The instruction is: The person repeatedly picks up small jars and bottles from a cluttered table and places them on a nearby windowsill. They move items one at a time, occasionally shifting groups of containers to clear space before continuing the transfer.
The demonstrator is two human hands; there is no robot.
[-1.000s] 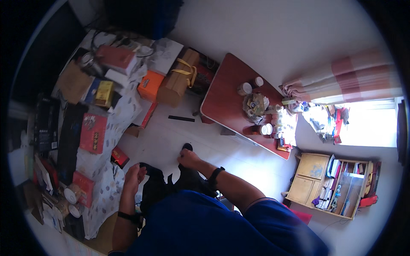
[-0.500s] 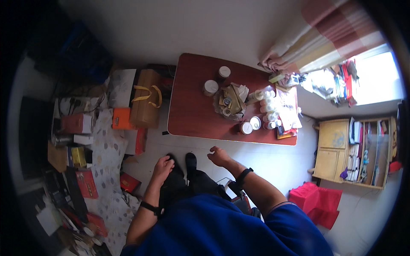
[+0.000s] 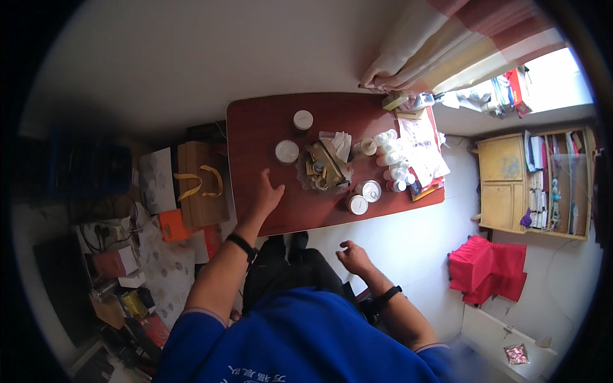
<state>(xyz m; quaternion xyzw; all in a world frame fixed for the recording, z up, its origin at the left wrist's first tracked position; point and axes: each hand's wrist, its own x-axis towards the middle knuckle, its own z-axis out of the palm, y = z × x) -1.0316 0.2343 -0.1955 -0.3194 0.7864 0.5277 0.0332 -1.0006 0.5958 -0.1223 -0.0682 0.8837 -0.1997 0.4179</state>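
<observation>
My left hand reaches over the left part of the red-brown table, thumb and fingers apart, holding nothing. Just beyond its fingertips stands a jar with a round white lid. Another white-lidded jar is farther back. To the right of the hand lies a tray of small items, its contents hard to make out. My right hand is below the table's front edge, fingers curled in and nothing visible in them. Nearest to it on the table are a brown jar with a white lid and a silver-topped can.
Several white bottles and papers crowd the table's right end. A brown box with yellow handles stands left of the table. On the right are a wooden cabinet and a red cloth-covered seat.
I have come closer to the table. My left hand has risen forward over its surface and spread its fingers. My right hand stays in front of the table's edge.
</observation>
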